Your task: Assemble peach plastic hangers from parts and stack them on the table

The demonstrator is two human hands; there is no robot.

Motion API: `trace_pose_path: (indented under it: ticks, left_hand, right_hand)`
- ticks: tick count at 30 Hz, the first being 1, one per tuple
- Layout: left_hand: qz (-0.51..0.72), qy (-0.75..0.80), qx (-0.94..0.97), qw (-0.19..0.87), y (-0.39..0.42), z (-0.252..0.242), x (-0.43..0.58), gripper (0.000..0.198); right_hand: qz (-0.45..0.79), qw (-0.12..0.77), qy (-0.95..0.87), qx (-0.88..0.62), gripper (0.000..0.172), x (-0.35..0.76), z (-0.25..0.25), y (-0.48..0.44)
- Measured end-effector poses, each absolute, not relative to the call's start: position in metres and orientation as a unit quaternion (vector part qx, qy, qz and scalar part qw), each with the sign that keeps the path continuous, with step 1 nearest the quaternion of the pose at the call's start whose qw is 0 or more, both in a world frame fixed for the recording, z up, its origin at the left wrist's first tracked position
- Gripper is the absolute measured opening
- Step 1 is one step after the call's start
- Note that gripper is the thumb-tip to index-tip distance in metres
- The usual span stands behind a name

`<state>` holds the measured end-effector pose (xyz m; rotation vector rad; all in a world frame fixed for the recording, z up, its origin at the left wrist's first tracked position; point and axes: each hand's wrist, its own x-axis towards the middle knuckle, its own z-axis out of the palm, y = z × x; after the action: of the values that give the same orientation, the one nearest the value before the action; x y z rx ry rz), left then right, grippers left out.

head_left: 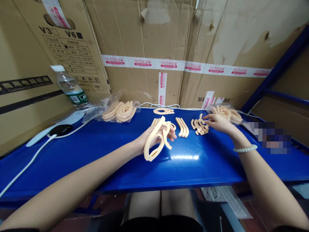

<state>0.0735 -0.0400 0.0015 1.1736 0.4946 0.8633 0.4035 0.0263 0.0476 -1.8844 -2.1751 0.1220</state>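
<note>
My left hand (155,137) is wrapped around a peach-coloured plastic folding hanger (152,151), held up above the table. A curved hook piece (167,140) shows on it, and the hanger covers part of the palm and fingers. Over at the right, my right hand (218,123) reaches with outstretched fingers to a pile of small curved hook pieces (200,127). One piece stands by its fingertips; whether they touch is unclear. Between the hands lie several slim hanger arms (182,127) side by side. Behind my left hand are more arms (156,121), partly hidden.
A folded hanger (163,111) lies at the back of the blue table (116,161). Clear bags of hangers stand at the left (123,111) and right (227,113). Farther left are a water bottle (72,88), a black puck-like device (60,130) and white cable (29,170). Cardboard walls (135,38) enclose the back.
</note>
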Motion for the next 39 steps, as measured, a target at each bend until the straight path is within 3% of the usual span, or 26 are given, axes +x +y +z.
trace_pose_path:
  ticks: [5,8,11,13,18,22,26,28,30,35,39]
  left_hand:
    - [0.45,0.197,0.53,0.691,-0.039,0.011,0.068,0.02]
    - [0.464,0.193,0.521,0.69,-0.039,0.015,0.064,0.02]
    - [0.461,0.182,0.507,0.705,-0.037,0.015,0.062,0.027]
    - [0.463,0.178,0.494,0.715,-0.036,0.014,0.063,0.028]
    - [0.453,0.195,0.443,0.748,-0.039,0.012,0.069,0.023]
    - [0.462,0.202,0.325,0.8,-0.044,0.014,0.075,0.03]
    - [0.484,0.262,0.188,0.814,-0.047,0.021,0.076,0.063]
    - [0.495,0.309,0.17,0.794,-0.049,0.022,0.077,0.069]
    - [0.512,0.353,0.193,0.759,-0.051,0.021,0.08,0.063]
    - [0.493,0.44,0.374,0.651,-0.058,0.012,0.086,0.018]
    - [0.456,0.456,0.46,0.61,-0.059,0.011,0.085,0.019]
  right_hand:
    - [0.011,0.076,-0.73,-0.679,0.03,0.398,0.038,0.026]
    - [-0.029,0.133,-0.748,-0.65,0.033,0.387,0.036,0.019]
    - [-0.053,0.292,-0.849,-0.437,0.042,0.357,0.037,-0.005]
    - [-0.088,0.343,-0.891,-0.284,0.045,0.329,0.036,-0.028]
    - [-0.208,0.26,-0.941,-0.055,0.024,0.284,0.026,-0.069]
    - [-0.227,0.282,-0.93,-0.062,0.016,0.285,0.018,-0.069]
    - [-0.231,0.299,-0.92,-0.102,0.011,0.289,0.012,-0.062]
    - [-0.24,0.29,-0.919,-0.116,0.011,0.288,0.011,-0.06]
    - [-0.248,0.283,-0.918,-0.124,0.015,0.287,0.009,-0.058]
    - [-0.273,0.264,-0.915,-0.139,0.021,0.287,0.009,-0.059]
    - [-0.307,0.234,-0.911,-0.141,0.021,0.286,0.01,-0.062]
